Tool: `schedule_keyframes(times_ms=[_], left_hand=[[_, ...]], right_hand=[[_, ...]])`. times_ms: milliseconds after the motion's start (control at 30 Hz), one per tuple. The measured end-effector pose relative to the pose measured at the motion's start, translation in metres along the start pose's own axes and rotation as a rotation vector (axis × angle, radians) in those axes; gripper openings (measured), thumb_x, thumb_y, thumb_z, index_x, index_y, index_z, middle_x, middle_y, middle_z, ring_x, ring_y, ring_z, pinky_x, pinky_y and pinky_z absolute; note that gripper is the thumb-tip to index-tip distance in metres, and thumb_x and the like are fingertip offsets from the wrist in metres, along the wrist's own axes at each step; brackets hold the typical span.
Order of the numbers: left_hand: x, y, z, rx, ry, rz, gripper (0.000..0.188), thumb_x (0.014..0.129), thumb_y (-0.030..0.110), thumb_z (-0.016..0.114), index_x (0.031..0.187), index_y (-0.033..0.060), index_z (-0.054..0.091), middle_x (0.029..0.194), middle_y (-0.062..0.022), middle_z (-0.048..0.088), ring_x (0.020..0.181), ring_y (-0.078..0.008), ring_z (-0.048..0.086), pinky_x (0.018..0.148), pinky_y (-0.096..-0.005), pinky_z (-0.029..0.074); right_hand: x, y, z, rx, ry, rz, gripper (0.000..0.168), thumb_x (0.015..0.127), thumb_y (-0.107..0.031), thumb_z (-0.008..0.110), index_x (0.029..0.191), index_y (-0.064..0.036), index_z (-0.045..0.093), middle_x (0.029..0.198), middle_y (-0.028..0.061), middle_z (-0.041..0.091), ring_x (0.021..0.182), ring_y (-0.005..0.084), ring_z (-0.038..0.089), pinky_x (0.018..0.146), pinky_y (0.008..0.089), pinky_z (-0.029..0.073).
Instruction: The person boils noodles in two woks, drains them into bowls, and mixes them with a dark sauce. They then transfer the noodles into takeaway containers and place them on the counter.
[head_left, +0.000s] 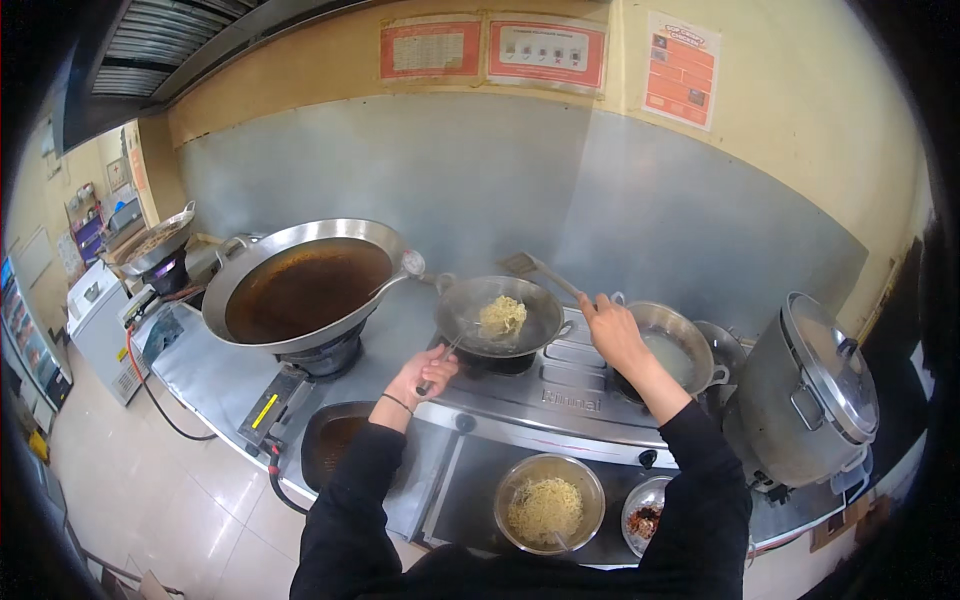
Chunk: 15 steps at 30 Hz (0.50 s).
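Observation:
My left hand grips the dark handle of a metal utensil. The utensil reaches into a small wok on the gas stove; its working end is hard to make out. A clump of pale yellow noodles sits in that wok. In my right hand is a long-handled spatula, its flat blade raised behind the wok near the metal backsplash. A two-handled pot of cloudy liquid stands on the burner to the right, partly hidden by my right forearm.
At left, a large wok of dark brown liquid sits on a burner, a thermometer at its rim. Nearer me are a bowl of noodles, a bowl of dark reddish bits and a dark tray. A tall lidded pot stands right.

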<state>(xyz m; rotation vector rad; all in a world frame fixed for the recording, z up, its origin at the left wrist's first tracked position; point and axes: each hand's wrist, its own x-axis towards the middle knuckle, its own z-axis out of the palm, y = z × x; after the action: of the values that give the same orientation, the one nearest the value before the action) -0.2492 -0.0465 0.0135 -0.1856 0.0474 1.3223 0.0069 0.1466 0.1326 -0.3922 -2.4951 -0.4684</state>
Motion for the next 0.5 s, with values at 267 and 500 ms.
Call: schedule_keyframes(times_ms=[267, 500], left_hand=[[-0.014, -0.006, 0.028, 0.068, -0.140, -0.006, 0.032, 0.089, 0.029, 0.035, 0.085, -0.0034, 0.038, 0.055, -0.0019, 0.034, 0.035, -0.0076, 0.032, 0.029, -0.0194, 0.029], [-0.017, -0.014, 0.036, 0.129, -0.197, 0.005, 0.033, 0.090, 0.029, 0.036, 0.086, -0.0041, 0.039, 0.055, -0.0024, 0.034, 0.036, -0.0080, 0.034, 0.030, -0.0193, 0.030]], right_hand=[[-0.047, 0.012, -0.001, 0.578, 0.247, 0.431, 0.024, 0.082, -0.009, 0.048, 0.102, 0.002, 0.054, 0.076, 0.0186, 0.057, 0.071, 0.0316, 0.056, 0.064, 0.0380, 0.043], [-0.102, -0.003, -0.013, 1.194, 0.306, 0.969, 0.028, 0.086, -0.015, 0.045, 0.109, 0.001, 0.052, 0.060, 0.0036, 0.048, 0.047, 0.0076, 0.044, 0.040, 0.0237, 0.036]])
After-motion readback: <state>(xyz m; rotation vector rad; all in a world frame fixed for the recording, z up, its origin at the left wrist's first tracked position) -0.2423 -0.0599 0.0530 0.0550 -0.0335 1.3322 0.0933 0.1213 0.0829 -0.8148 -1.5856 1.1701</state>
